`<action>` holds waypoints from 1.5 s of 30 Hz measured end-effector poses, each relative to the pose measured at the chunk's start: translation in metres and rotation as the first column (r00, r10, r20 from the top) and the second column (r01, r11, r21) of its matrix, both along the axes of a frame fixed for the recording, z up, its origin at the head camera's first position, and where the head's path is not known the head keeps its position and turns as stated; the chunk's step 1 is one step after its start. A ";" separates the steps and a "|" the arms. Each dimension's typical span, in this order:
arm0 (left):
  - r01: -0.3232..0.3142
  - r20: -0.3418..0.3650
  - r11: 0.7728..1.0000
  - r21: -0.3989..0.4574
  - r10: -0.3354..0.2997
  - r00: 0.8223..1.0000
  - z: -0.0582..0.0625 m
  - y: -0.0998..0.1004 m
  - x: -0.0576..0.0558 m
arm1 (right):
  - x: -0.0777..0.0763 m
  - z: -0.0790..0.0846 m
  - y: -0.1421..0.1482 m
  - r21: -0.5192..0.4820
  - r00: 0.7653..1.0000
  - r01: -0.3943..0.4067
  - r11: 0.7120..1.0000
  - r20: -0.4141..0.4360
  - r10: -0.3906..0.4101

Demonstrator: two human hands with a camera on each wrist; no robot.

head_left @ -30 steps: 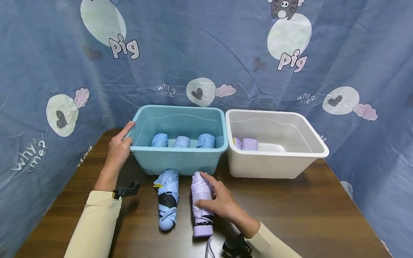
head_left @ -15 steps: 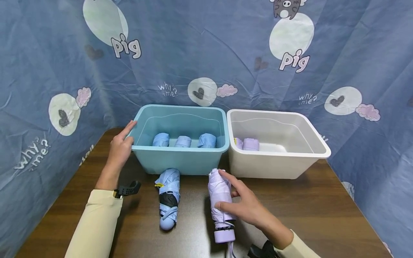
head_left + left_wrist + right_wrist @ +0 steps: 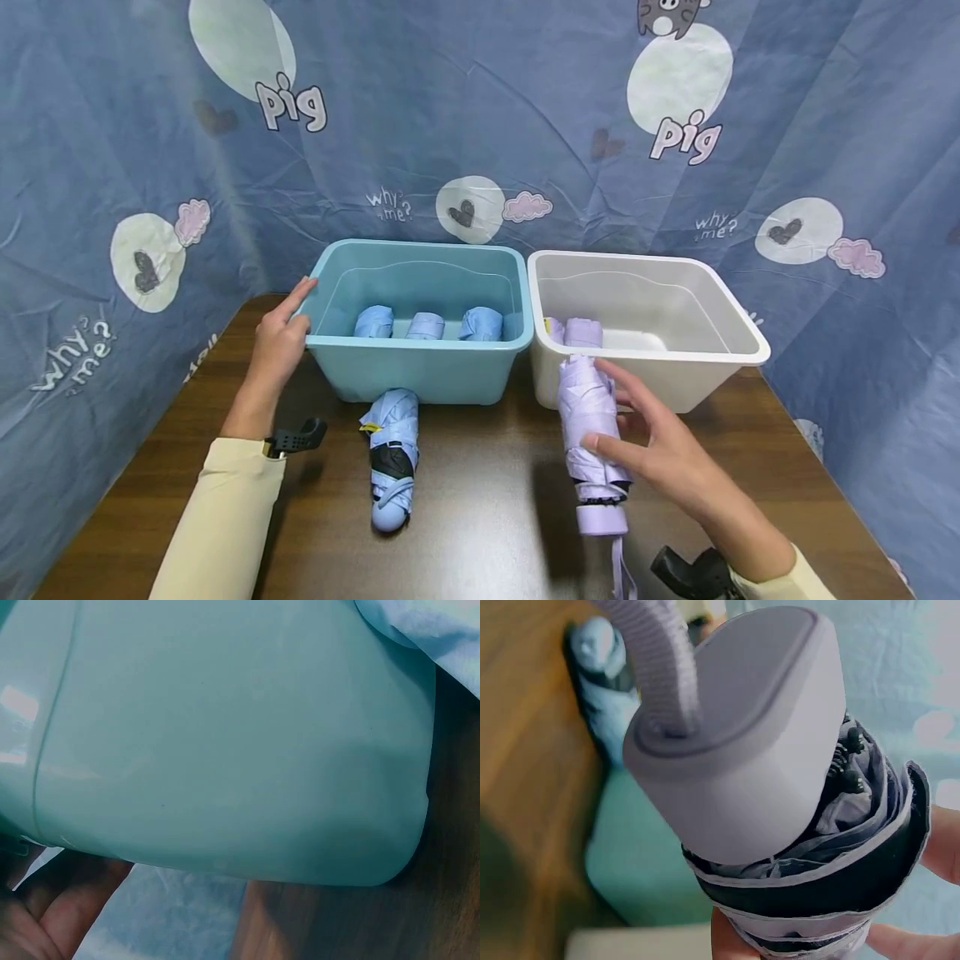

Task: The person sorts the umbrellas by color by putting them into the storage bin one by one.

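R hand [image 3: 660, 454] grips purple umbrella [image 3: 592, 433], now lifted off table and carried toward 2 o'clock, tip at white bin [image 3: 720, 354] front rim; drop-in looks imminent. L hand [image 3: 281, 346] flat, fingers relaxed, on teal bin [image 3: 420, 375].

From the head we look forward and down across the whole table [image 3: 480, 500]. Our left wrist view sits pressed close to the teal bin [image 3: 225, 735] wall. Our right wrist view looks up the purple umbrella [image 3: 780, 787] from its handle end; both wrist views share that bin.
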State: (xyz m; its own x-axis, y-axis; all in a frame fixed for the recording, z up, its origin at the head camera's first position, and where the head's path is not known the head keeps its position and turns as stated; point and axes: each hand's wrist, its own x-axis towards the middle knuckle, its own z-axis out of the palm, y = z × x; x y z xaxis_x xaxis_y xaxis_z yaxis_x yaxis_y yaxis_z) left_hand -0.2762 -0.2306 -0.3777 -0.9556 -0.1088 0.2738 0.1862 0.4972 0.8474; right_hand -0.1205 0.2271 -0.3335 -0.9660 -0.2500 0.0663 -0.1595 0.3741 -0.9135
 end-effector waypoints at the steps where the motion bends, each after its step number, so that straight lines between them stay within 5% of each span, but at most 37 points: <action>1: 0.001 -0.003 1.000 -0.002 -0.001 1.000 -0.001 0.000 0.000 | 0.000 0.004 0.005 0.000 1.000 0.007 1.000 -0.004 -0.007; 9: 0.001 0.001 1.000 0.011 -0.001 1.000 0.000 0.001 0.003 | -0.014 0.043 0.036 0.041 0.998 0.052 0.998 0.018 -0.053; 20: 0.001 0.017 1.000 0.018 -0.001 1.000 0.001 0.000 0.000 | -0.072 0.080 0.063 0.098 0.981 0.173 0.980 0.069 -0.181; 25: 0.002 -0.002 1.000 0.024 -0.001 1.000 0.003 0.000 -0.001 | -0.102 0.088 0.069 0.046 0.972 0.206 0.977 0.109 -0.210; 31: 0.004 0.007 1.000 0.010 -0.004 1.000 0.001 0.000 0.000 | -0.131 0.079 0.081 -0.076 0.961 0.229 0.971 0.178 -0.213; 38: 0.024 -0.012 0.999 0.025 -0.024 1.000 0.001 0.000 0.000 | -0.158 0.054 0.098 -0.287 0.948 0.272 0.918 0.245 -0.204; 45: 0.021 -0.019 1.000 0.014 -0.021 1.000 0.001 -0.001 0.001 | -0.170 0.028 0.107 -0.201 0.934 0.299 0.933 0.260 -0.243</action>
State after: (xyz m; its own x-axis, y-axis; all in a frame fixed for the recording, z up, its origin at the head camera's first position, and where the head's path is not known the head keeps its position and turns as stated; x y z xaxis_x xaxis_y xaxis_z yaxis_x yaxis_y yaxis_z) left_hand -0.2747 -0.2315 -0.3764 -0.9525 -0.0930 0.2899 0.2120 0.4807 0.8509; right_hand -0.2907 0.3337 -0.3053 -0.9902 0.0196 -0.1380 0.1394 0.1455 -0.9795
